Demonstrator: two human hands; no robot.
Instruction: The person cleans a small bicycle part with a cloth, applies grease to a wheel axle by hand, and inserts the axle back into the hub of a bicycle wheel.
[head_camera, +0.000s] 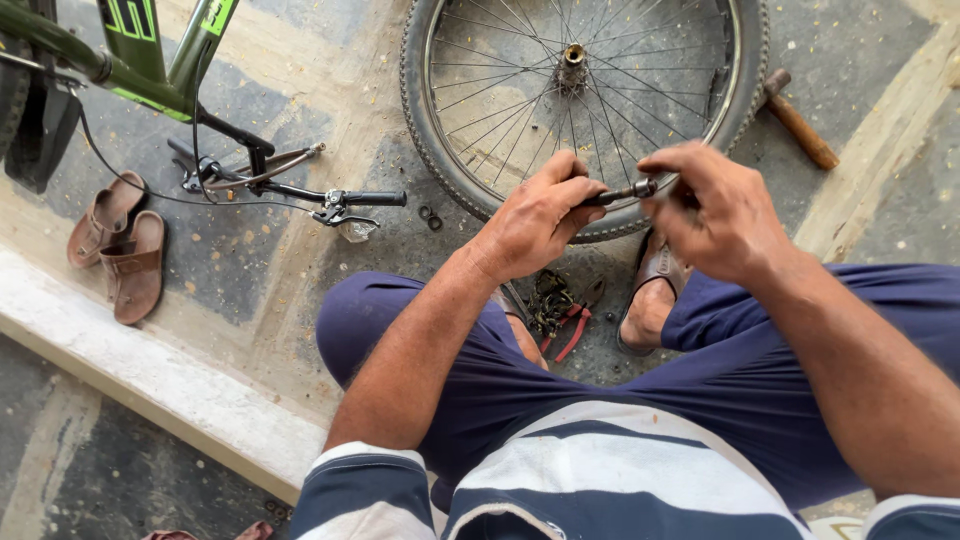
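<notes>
Steel axle (620, 192), stiff and likely greasy, sat pinched between both hands: left hand (535, 218) closed on its shaft, right hand (722, 208) gripping the end. Wheel (585, 100) lay at twelve o'clock.

Bright, even daylight over a sharply focused downward view.

Soft, diffuse light falls from above with no harsh glare; the bicycle wheel (585, 110) casts only a faint shadow on the concrete floor (330, 100). The left hand (535, 215) and right hand (715, 205) show slight softness. Near, the striped shirt (600, 480) bulges with wide-angle distortion. The near left corner sits dimmer.
</notes>
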